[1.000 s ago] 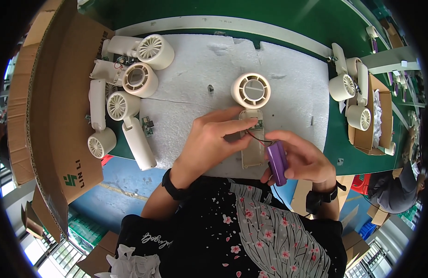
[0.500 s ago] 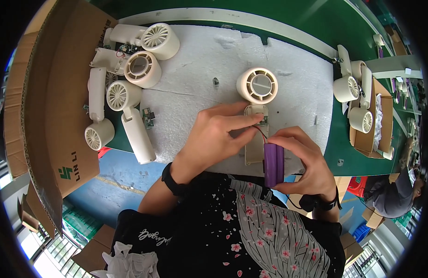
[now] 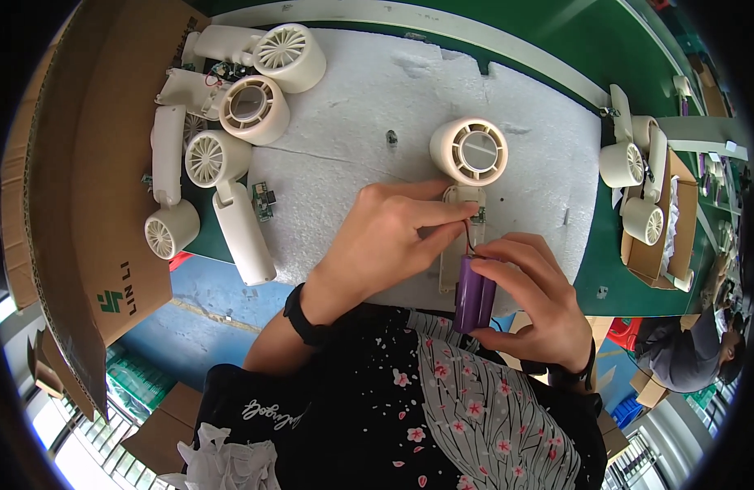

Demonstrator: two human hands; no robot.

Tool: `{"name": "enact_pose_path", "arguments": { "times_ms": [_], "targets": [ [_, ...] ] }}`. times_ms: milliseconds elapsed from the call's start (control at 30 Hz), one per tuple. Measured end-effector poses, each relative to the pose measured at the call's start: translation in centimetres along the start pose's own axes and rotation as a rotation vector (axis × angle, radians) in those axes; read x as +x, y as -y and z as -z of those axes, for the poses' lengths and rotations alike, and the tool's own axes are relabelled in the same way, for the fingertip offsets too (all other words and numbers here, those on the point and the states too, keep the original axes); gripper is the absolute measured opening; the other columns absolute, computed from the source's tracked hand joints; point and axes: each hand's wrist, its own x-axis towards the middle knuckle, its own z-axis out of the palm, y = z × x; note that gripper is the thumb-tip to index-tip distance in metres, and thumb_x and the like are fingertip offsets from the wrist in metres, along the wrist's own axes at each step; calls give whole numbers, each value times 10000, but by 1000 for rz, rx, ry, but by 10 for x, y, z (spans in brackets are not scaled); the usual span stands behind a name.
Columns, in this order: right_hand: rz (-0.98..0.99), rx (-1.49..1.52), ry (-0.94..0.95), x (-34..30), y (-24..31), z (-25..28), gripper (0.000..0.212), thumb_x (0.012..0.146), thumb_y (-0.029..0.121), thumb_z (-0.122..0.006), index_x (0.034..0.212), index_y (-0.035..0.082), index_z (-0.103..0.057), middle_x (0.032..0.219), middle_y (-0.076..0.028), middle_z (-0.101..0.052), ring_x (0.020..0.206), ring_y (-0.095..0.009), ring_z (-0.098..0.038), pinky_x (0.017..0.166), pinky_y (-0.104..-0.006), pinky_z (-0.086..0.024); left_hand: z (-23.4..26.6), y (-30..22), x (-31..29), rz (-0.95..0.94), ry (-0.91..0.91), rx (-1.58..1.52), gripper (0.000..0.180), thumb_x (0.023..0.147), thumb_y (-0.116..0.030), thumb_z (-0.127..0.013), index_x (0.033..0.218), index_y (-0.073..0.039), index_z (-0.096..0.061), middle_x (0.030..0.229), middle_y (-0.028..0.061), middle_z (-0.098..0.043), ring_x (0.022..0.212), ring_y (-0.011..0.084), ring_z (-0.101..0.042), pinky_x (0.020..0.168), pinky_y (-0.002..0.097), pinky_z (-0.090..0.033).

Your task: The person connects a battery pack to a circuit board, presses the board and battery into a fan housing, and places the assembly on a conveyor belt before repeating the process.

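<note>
A cream handheld fan (image 3: 470, 153) lies on the white foam sheet with its handle toward me, the handle's inside exposed. A small green circuit board (image 3: 480, 214) sits in the upper part of that handle. My left hand (image 3: 385, 233) is closed at the handle, index fingertip against the board and thumb beside thin red and dark wires (image 3: 467, 234). Those wires run down to a purple battery pack (image 3: 473, 296) of paired cylinders. My right hand (image 3: 540, 298) grips the pack between thumb and fingers, over the handle's lower end and partly covering it.
Several cream fans (image 3: 217, 159) and a loose circuit board (image 3: 263, 201) lie at the left, beside a tall cardboard box (image 3: 99, 188). More fans (image 3: 622, 165) and a small carton (image 3: 679, 220) are at the right. A person (image 3: 687, 351) sits far right.
The battery pack has turned in my right hand and its top leans right. My right fingers have shifted on it. My left hand keeps its hold at the board; the whole view has shifted slightly.
</note>
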Motion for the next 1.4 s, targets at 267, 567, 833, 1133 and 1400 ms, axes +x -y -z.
{"name": "enact_pose_path", "arguments": {
  "times_ms": [267,567,833,1133,1400],
  "targets": [
    [34,-62,6,5,-6,-10,767,444,32,-856,1173,16,-622,1183,-167,-583,1051,-371,-564,870,-438,-497,-1,0,0,-4,3,8,220,750,-39,-716,965,-68,-750,858,116,-691,690,285,-681,600,343,-538],
    [-14,-147,-21,5,-15,-13,760,468,27,-863,1178,14,-594,1205,-168,-574,1072,-379,-560,889,-432,-497,4,-1,0,7,66,33,247,759,-39,-741,1003,-77,-751,954,148,-712,766,277,-709,646,317,-565],
    [-87,-106,-58,1,-8,-20,677,503,10,-853,1140,14,-624,1219,-157,-576,1110,-371,-558,933,-431,-495,6,3,-1,-28,91,24,259,780,-27,-723,1034,-75,-741,1018,174,-701,787,295,-709,666,331,-568],
    [15,-253,-66,-6,-8,-20,524,572,15,-828,1062,-30,-647,1302,-202,-521,1171,-404,-544,915,-440,-530,4,2,-2,-7,74,12,265,757,-20,-731,1014,-81,-748,1020,164,-704,778,287,-709,652,326,-567],
    [-6,-289,-16,-4,-3,-19,444,627,6,-793,1041,-51,-645,1345,-244,-490,1162,-418,-548,899,-449,-536,2,2,-1,0,28,2,270,717,-24,-750,979,-87,-760,998,136,-713,772,263,-712,633,301,-566]
  ]
}}
